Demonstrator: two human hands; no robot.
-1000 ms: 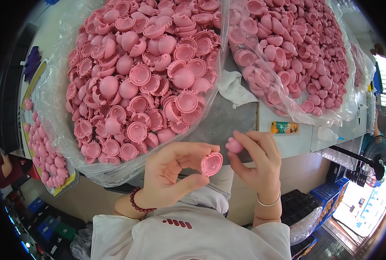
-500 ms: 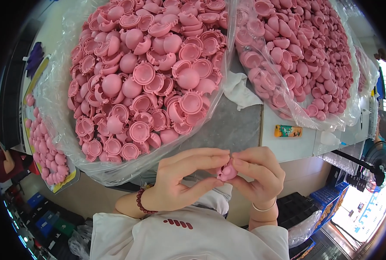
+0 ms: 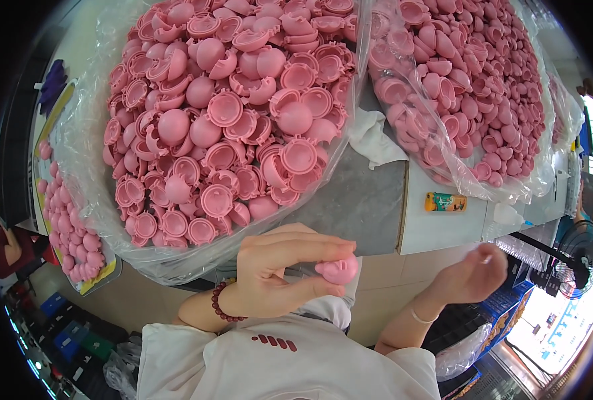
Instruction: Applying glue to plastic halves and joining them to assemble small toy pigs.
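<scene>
L hand [image 3: 276, 277]: we pinch pink ball [image 3: 337, 270], thumb + fingers.
R hand [image 3: 470, 275]: off to the right, loosely curled, holds nothing we can see.
Above hands: bags of pink shells [image 3: 223, 127].

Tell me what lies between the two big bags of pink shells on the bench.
In the head view, a crumpled white cloth lies on the bare grey benchtop between the left bag and the right bag.

Two heaped bags of pink shells, the left bag [image 3: 223, 127] and right bag [image 3: 470, 87], crowd the table [image 3: 363, 207]. Between them a narrow grey lane stays open, partly blocked by a white cloth [image 3: 376, 137], seemingly loose.
</scene>
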